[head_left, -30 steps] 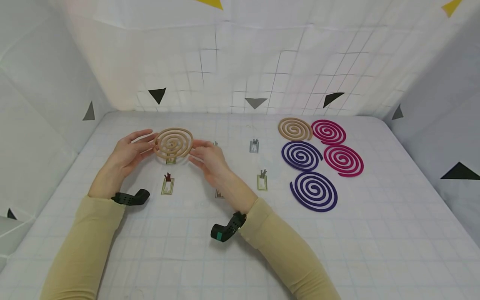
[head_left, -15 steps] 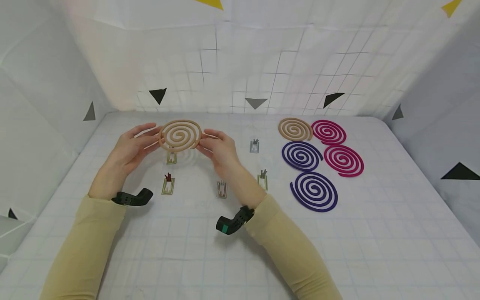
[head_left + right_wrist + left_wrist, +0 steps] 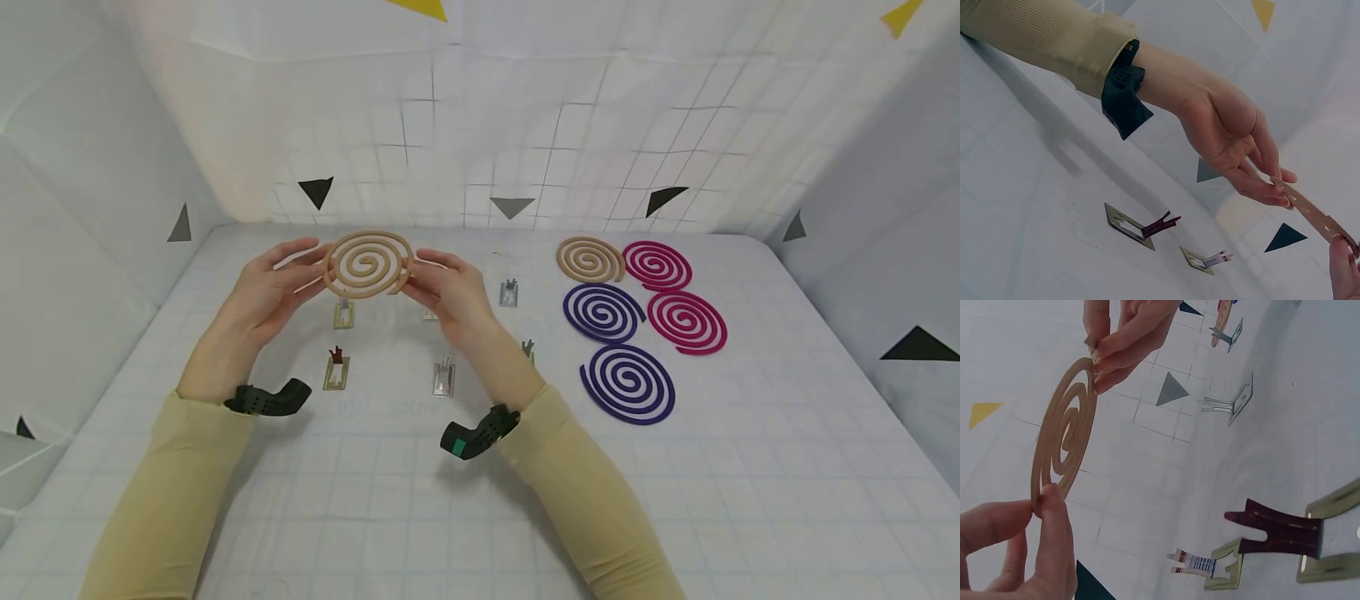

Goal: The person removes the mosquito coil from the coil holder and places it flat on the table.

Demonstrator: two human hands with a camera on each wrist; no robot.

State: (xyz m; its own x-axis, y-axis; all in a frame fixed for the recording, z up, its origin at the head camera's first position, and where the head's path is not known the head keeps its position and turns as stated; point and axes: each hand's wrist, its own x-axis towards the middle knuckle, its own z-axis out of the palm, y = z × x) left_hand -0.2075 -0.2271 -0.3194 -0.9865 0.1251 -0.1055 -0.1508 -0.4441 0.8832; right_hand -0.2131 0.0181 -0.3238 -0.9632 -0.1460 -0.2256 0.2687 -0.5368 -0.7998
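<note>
A tan mosquito coil [image 3: 367, 265] is held up level above the table, between my two hands. My left hand [image 3: 262, 296] pinches its left edge between thumb and fingers. On the opposite edge, my right hand [image 3: 457, 300] pinches the rim near the coil's outer end. The left wrist view shows the coil [image 3: 1063, 431] nearly edge-on with fingertips at both sides. Below it on the table stand small metal coil stands with upright prongs: one stand [image 3: 343, 314] under the coil, a stand with dark red prongs [image 3: 337, 371], and another stand [image 3: 443, 379] closer to me.
To the right lie a second tan coil [image 3: 590, 259], two pink coils [image 3: 657, 265] and two dark blue coils [image 3: 604, 312]. A further stand [image 3: 508, 292] is at the back centre; one more stand [image 3: 528, 350] is partly covered by my right forearm. A white wall [image 3: 480, 125] closes the back.
Both hands have raised the tan coil away from the stand at the back left and shifted it slightly right. More of the stands beneath now shows.
</note>
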